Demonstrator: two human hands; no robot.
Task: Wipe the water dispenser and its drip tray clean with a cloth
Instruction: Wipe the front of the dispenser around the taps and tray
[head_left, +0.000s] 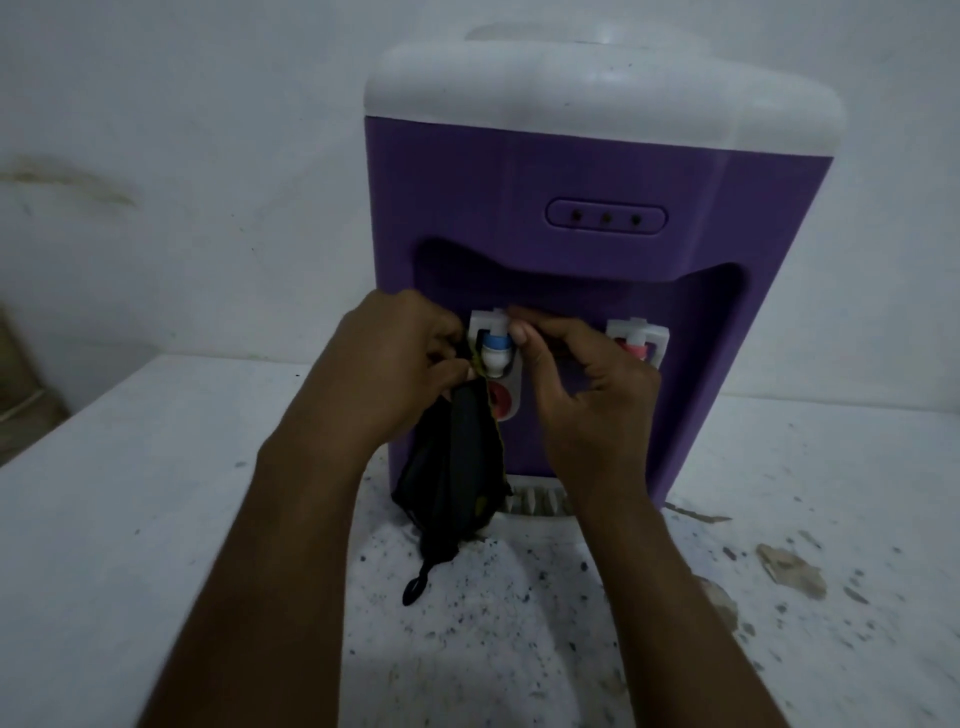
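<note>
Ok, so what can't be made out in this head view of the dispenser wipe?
Head view only:
Drip tray: mostly hidden behind the hanging cloth and right forearm; cleanliness unknown.
Where the cloth meets the blue tap: covered by the left hand.
Blue tap's lever: partly under the right hand.
Indicator lights: too dim and small to tell on or off.
Dispenser top: blurred, washed out near the upper edge.

No readable text, label or number anywhere on the water dispenser.
</note>
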